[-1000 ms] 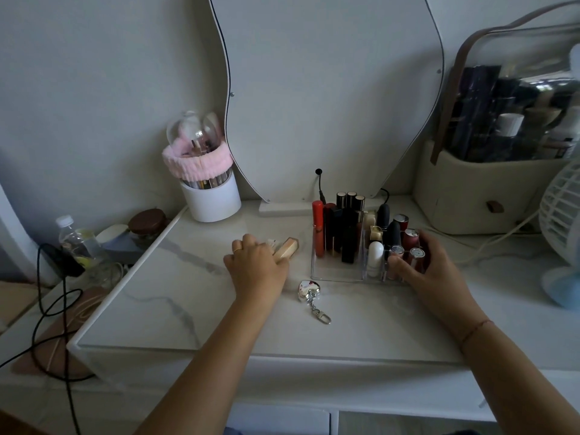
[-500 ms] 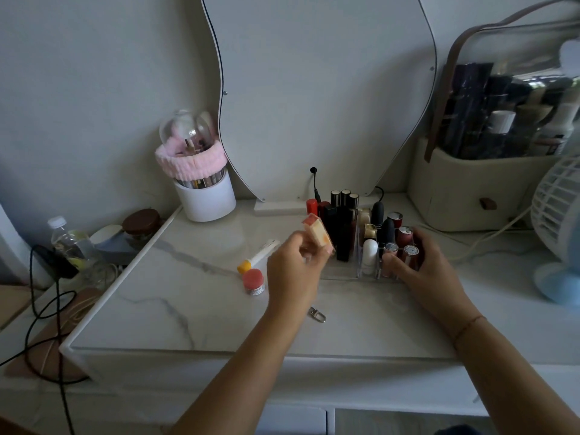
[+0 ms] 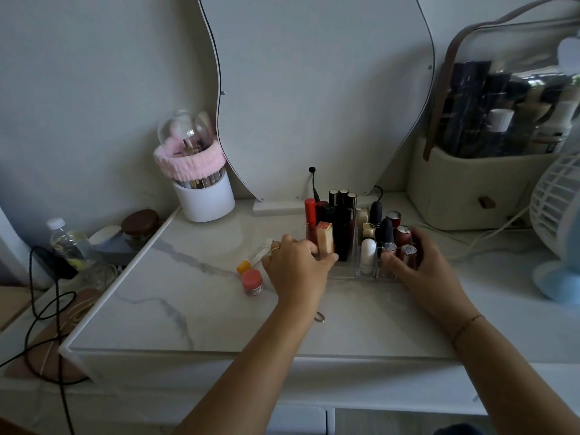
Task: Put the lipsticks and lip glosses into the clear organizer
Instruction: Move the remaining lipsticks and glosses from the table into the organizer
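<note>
The clear organizer (image 3: 346, 271) stands on the marble table top, holding several upright lipsticks and lip glosses. My left hand (image 3: 298, 270) grips a tan square lipstick (image 3: 324, 241) upright at the organizer's front left compartment. My right hand (image 3: 422, 266) rests against the organizer's right side, fingers around its front corner. A white tube with an orange cap (image 3: 252, 257) and a small pink-lidded jar (image 3: 252, 281) lie on the table left of my left hand.
A white brush holder with a pink band (image 3: 199, 183) stands at the back left, a mirror (image 3: 314, 89) behind the organizer. A beige cosmetics case (image 3: 470, 183) and a white fan (image 3: 558, 221) are at the right. A metal keyring (image 3: 319, 317) peeks from under my left wrist.
My left hand picked the tan lipstick up off the table, carried it right and lowered it upright into the organizer's left side. The right hand stayed on the organizer.
</note>
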Motion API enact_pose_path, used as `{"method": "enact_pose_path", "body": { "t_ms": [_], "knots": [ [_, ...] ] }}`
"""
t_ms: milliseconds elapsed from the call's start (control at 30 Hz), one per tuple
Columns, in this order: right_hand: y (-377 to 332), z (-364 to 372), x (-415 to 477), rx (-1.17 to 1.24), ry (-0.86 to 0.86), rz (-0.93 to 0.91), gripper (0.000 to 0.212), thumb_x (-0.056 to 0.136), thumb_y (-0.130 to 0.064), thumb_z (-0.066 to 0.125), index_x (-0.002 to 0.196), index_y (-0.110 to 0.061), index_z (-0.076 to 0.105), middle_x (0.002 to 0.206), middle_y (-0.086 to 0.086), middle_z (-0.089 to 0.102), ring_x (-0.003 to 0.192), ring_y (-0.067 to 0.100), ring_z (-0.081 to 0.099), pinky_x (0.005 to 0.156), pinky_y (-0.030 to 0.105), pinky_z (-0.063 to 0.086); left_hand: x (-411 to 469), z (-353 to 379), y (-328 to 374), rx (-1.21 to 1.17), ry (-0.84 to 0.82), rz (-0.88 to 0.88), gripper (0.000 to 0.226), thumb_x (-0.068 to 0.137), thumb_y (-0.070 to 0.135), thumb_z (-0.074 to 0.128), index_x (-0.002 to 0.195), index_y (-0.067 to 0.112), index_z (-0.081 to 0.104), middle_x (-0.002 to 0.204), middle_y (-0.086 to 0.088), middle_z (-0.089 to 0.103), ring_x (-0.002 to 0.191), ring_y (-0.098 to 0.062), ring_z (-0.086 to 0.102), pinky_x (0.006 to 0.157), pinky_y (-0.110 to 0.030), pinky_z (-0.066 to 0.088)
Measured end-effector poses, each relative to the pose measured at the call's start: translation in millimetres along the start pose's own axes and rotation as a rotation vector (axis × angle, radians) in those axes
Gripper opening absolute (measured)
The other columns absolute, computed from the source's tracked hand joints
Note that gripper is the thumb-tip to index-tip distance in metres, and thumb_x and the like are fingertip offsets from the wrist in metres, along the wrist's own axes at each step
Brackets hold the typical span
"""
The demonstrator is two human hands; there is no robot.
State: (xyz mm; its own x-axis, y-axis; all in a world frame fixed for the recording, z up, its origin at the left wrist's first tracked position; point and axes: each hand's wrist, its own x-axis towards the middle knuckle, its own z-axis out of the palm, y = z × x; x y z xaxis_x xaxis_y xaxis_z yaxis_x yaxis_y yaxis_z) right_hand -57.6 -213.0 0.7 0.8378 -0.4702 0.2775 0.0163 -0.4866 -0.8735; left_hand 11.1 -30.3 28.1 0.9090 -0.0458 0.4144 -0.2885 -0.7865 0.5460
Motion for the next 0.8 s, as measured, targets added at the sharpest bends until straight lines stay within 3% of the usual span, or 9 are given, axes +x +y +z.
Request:
{"method": "enact_pose_path", "body": {
  "t_ms": [200,333,467,633,800],
  "knots": [
    [-0.4,0.5,-0.1,0.028,-0.003,-0.003,0.064,0.077,-0.035,0.070,0.133,-0.023,0.040,0.111,-0.004,0.060,0.079,-0.013,0.059,0.057,0.002,0.041,1.4,-3.5,-4.7,-0.008,-0.072,0.020,0.034,0.072,0.057,0.067,0.082,0.025,0.072,0.079,0.007,0.046,0.074,-0.011,0.038,0.072,-0.032,0.024],
    [-0.1,0.4,0.8,0.038,-0.008,0.010,0.068,0.078,-0.034,0.070,0.136,-0.021,0.037,0.119,0.001,0.058,0.086,-0.005,0.057,0.057,0.001,0.041,2.0,-5.1,-5.8,-0.013,-0.120,0.048,0.031,0.074,0.055,0.066,0.088,0.028,0.073,0.081,0.008,0.046,0.077,-0.010,0.038,0.072,-0.032,0.023],
    [-1.3,-0.2,-0.4,0.042,-0.007,0.005,0.068,0.078,-0.034,0.069,0.137,-0.021,0.037,0.120,0.001,0.059,0.086,-0.007,0.056,0.057,0.002,0.041,1.8,-5.0,-3.9,0.033,-0.134,0.072,0.032,0.076,0.055,0.064,0.093,0.029,0.072,0.084,0.006,0.046,0.079,-0.013,0.040,0.072,-0.032,0.022],
    [-2.4,-0.2,-0.5,0.027,0.000,0.007,0.068,0.078,-0.033,0.070,0.137,-0.020,0.037,0.115,-0.001,0.059,0.083,-0.010,0.054,0.057,0.002,0.040,-1.6,-2.9,1.5,0.143,-0.125,0.116,0.024,0.084,0.048,0.059,0.095,0.031,0.072,0.096,-0.001,0.056,0.102,-0.024,0.047,0.076,-0.034,0.021],
    [-4.3,0.1,-0.9,0.015,0.004,0.011,0.068,0.078,-0.033,0.069,0.137,-0.020,0.037,0.117,0.000,0.057,0.082,-0.004,0.057,0.055,0.000,0.039,-6.1,1.1,8.4,0.134,-0.100,0.153,0.020,0.088,0.040,0.058,0.097,0.029,0.072,0.097,0.000,0.056,0.103,-0.023,0.045,0.075,-0.032,0.017]
  ]
}}
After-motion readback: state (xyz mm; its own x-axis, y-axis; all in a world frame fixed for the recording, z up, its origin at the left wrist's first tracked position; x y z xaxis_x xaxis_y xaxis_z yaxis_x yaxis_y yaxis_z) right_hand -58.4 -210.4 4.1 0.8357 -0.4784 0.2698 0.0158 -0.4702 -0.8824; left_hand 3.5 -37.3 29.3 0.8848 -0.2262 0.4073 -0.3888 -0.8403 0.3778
